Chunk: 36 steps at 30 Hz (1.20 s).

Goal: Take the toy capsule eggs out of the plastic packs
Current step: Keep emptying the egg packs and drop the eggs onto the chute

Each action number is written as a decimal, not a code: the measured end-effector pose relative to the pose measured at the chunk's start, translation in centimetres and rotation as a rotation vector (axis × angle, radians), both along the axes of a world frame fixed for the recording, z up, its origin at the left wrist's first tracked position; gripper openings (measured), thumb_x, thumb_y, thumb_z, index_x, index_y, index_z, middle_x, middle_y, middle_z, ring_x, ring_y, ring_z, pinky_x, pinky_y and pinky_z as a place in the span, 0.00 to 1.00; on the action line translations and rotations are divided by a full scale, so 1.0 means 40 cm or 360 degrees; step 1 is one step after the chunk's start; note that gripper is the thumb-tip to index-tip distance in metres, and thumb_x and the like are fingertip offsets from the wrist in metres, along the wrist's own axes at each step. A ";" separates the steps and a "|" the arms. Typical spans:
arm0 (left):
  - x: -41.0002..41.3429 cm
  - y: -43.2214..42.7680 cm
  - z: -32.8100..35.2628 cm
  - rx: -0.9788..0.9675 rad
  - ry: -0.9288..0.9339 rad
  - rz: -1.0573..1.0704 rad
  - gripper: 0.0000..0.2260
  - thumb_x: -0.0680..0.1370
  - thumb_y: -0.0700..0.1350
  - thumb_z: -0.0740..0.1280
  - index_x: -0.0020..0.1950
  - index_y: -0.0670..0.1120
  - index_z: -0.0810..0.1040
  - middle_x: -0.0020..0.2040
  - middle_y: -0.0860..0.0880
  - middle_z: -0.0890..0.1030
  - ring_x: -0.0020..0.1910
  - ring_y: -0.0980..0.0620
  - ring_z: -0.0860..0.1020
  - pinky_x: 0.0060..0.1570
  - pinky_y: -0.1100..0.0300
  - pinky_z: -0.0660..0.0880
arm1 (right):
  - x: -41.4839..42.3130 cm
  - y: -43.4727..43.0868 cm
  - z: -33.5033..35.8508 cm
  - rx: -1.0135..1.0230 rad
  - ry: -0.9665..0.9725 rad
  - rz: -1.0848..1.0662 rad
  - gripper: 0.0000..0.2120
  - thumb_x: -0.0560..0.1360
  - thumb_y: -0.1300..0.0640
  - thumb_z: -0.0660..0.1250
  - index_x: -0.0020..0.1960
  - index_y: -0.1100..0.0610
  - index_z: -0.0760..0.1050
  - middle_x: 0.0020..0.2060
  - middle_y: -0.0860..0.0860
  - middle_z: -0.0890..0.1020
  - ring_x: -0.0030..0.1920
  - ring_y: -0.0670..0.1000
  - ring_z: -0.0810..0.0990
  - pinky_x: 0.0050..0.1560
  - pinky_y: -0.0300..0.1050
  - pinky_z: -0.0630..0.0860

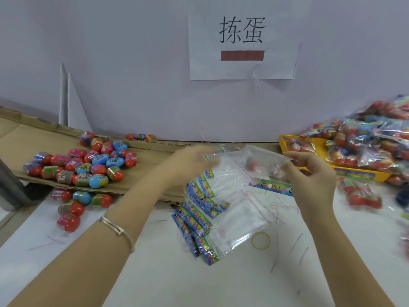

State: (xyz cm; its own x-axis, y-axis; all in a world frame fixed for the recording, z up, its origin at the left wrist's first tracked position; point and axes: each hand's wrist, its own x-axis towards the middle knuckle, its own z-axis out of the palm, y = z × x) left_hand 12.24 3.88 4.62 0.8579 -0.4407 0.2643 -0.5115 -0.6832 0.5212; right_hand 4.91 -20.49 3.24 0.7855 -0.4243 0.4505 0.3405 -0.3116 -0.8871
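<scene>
Between pinching right hand (309, 173) and left hand (190, 160) (grip too blurry to tell), clear plastic pack (232, 158) is mid-emptying, its red capsule egg (251, 166) probably needs tipping out.

Likely packing workshop: wall sign (243, 42), heaped egg packs (374, 145), cardboard (24, 138).

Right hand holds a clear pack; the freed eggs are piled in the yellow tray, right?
No. The right hand holds the pack, but the head view shows the eggs piled on the cardboard at left, not in the tray.
</scene>
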 end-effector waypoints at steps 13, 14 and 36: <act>0.032 0.016 0.115 -0.0070 0.0898 0.0004 0.18 0.75 0.63 0.67 0.63 0.60 0.79 0.70 0.51 0.73 0.69 0.51 0.72 0.74 0.42 0.60 | 0.002 -0.019 0.009 0.0086 -0.0002 -0.0023 0.14 0.73 0.65 0.70 0.43 0.44 0.78 0.34 0.36 0.81 0.34 0.40 0.81 0.32 0.30 0.76; 0.023 0.020 0.125 -0.0327 0.0859 -0.0067 0.18 0.74 0.62 0.66 0.59 0.56 0.83 0.65 0.51 0.77 0.64 0.51 0.76 0.72 0.45 0.64 | 0.001 -0.020 0.010 0.0090 0.0001 -0.0023 0.14 0.73 0.65 0.70 0.43 0.44 0.79 0.34 0.37 0.81 0.34 0.41 0.81 0.32 0.30 0.76; -0.135 0.016 -0.088 -0.1101 0.0862 0.0042 0.18 0.75 0.28 0.64 0.65 0.36 0.73 0.41 0.51 0.86 0.29 0.65 0.78 0.29 0.75 0.72 | -0.034 0.133 0.010 0.0681 0.0610 0.0854 0.10 0.70 0.64 0.69 0.34 0.53 0.85 0.26 0.50 0.79 0.23 0.46 0.75 0.20 0.38 0.69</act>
